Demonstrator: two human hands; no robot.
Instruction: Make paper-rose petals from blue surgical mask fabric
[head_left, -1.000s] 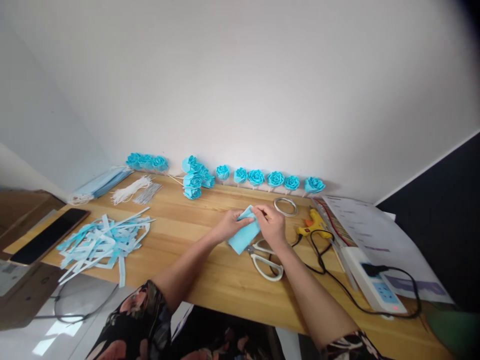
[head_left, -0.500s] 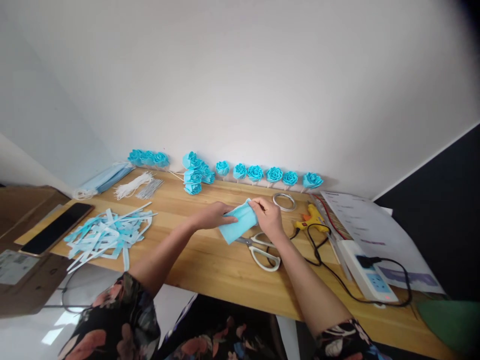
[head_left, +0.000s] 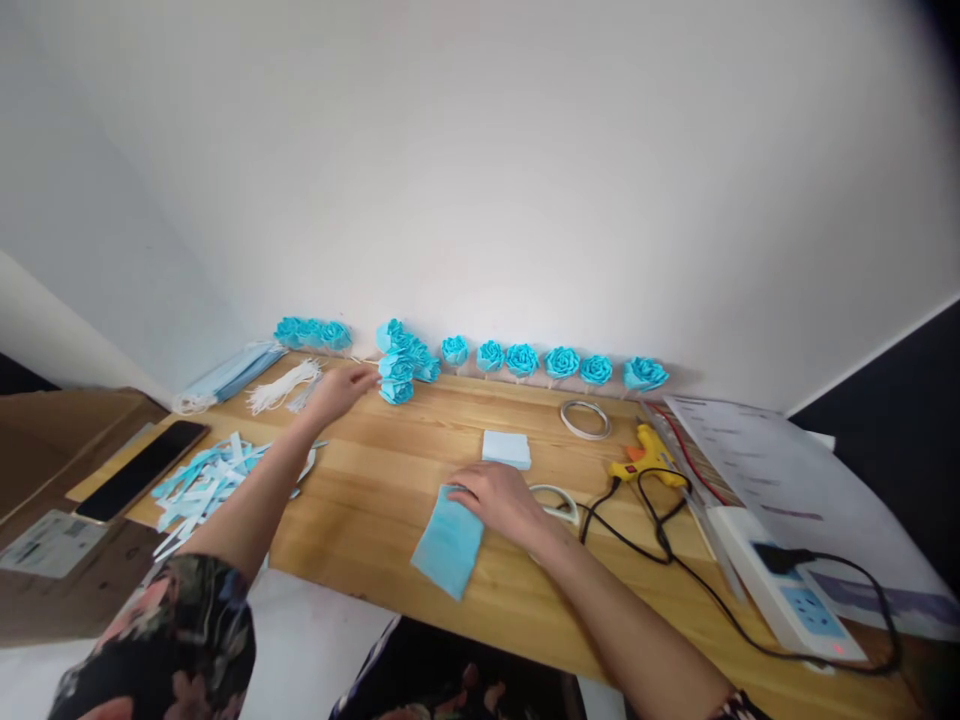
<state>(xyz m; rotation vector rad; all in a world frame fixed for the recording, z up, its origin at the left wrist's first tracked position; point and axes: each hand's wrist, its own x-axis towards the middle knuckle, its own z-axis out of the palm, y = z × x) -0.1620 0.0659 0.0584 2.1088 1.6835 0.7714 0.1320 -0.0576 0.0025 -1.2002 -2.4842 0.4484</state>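
Note:
A light-blue piece of mask fabric (head_left: 448, 545) slants over the front middle of the table. Its upper right corner is in my right hand (head_left: 501, 500), fingers closed over it. My left hand (head_left: 341, 393) reaches out to the back left, fingers stretched, at the edge of a cluster of blue fabric flowers (head_left: 397, 368); whether the fingertips touch them I cannot tell. Just beyond my right hand lies a small stack of pale rectangular pieces (head_left: 506, 449). The scissors (head_left: 556, 500) are mostly hidden by my right hand and forearm.
More blue flowers (head_left: 562, 363) line the wall. On the left lie cut strips (head_left: 214, 480), white ear loops (head_left: 285, 386), folded masks (head_left: 231, 376) and a phone (head_left: 142, 470). At right are a wire coil (head_left: 586, 420), a yellow glue gun (head_left: 651, 458) and a power strip (head_left: 784, 580).
My left hand has let go of the fabric piece and moved left and away towards the flowers. My right hand has brought the fabric down and nearer, and the pale stack has come into view.

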